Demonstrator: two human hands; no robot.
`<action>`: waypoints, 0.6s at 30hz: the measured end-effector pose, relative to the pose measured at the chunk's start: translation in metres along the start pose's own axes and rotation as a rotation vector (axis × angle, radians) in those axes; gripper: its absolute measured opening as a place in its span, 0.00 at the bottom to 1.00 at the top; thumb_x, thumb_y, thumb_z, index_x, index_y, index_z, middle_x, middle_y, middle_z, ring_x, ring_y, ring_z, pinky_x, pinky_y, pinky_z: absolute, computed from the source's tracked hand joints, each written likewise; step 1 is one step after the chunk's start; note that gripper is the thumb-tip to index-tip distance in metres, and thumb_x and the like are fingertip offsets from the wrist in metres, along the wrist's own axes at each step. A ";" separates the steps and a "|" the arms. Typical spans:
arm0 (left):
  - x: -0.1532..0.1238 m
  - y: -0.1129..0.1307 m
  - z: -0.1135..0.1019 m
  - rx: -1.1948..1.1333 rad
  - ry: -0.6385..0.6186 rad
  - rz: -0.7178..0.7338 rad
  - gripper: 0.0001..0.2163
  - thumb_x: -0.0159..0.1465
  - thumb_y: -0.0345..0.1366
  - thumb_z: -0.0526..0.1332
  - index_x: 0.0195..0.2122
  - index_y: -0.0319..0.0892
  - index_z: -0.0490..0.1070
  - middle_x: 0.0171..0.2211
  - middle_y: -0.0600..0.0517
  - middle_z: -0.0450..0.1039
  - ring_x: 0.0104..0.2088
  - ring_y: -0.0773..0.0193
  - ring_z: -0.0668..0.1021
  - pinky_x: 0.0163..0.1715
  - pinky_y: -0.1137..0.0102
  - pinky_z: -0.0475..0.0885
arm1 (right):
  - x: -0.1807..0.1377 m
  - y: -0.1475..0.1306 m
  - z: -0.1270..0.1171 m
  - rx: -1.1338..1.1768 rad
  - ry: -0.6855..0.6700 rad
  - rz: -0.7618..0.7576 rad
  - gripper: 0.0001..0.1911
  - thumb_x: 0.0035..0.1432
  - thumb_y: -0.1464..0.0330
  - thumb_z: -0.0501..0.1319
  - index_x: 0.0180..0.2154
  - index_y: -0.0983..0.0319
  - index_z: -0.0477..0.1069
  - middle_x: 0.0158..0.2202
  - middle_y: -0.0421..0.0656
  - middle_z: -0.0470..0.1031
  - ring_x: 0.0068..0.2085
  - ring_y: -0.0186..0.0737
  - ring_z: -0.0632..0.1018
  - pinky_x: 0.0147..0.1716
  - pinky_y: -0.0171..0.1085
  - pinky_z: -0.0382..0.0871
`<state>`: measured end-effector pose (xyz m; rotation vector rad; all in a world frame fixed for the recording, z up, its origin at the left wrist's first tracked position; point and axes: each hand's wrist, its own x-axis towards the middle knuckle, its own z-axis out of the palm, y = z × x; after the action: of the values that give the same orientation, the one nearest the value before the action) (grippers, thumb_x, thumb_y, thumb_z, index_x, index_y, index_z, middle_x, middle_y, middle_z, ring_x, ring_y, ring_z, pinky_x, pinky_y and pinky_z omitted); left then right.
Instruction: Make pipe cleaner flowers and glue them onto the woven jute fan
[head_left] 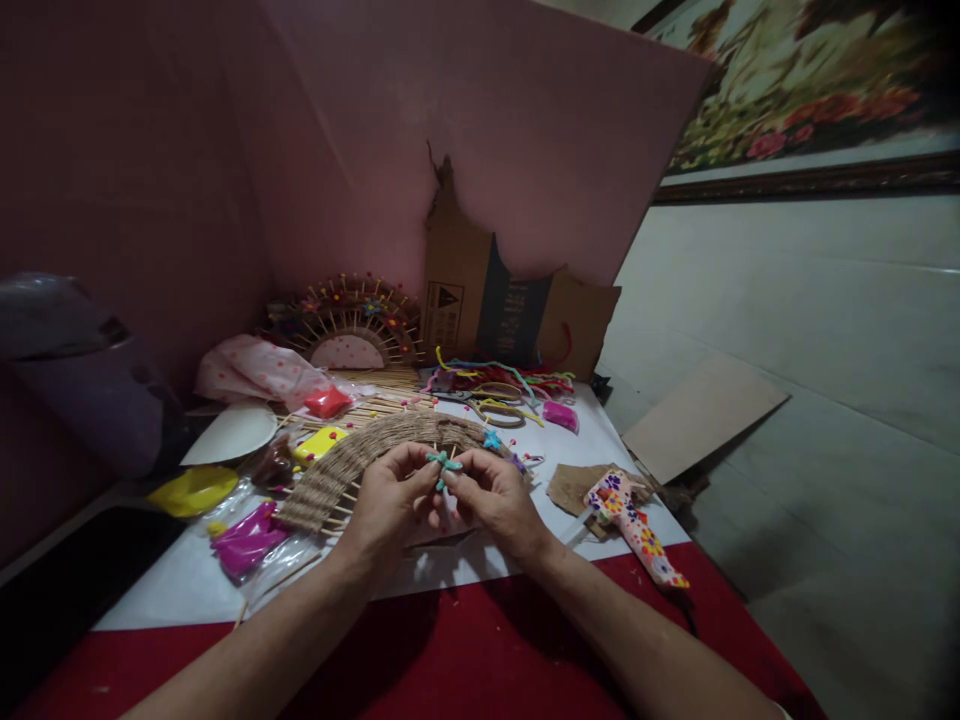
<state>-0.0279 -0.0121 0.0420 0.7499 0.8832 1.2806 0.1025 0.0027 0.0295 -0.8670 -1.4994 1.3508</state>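
Between my two hands is a small teal clay flower (444, 466) with several petals. My left hand (394, 497) pinches its left side with thumb and forefinger. On the other side, my right hand (499, 500) grips it the same way, thumb in front. Just behind and below the hands lies a fan-shaped piece woven of twine on sticks (360, 462), with coloured beads at its stick ends. A blue clay flower (491, 439) and a purple one (517, 463) sit on its right part. My hands hide the middle of the fan.
A flower-patterned glue gun (626, 515) lies right on cardboard (574, 492). Scissors (499, 405), yarn (517, 375) and a magenta clay pack (561, 416) lie behind. Clay bags, yellow (193, 490) and magenta (249, 540), are left. A finished-looking fan (349, 325) stands against the pink board.
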 end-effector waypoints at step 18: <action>0.004 0.001 -0.006 0.107 -0.027 0.053 0.12 0.43 0.34 0.70 0.26 0.36 0.69 0.15 0.56 0.69 0.14 0.71 0.68 0.14 0.75 0.66 | 0.005 -0.001 -0.007 0.077 0.077 0.040 0.14 0.44 0.62 0.65 0.23 0.64 0.66 0.15 0.34 0.65 0.14 0.25 0.64 0.14 0.27 0.57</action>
<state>-0.0336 -0.0079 0.0399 0.8778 0.9205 1.2745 0.1070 0.0096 0.0310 -0.8937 -1.3693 1.3799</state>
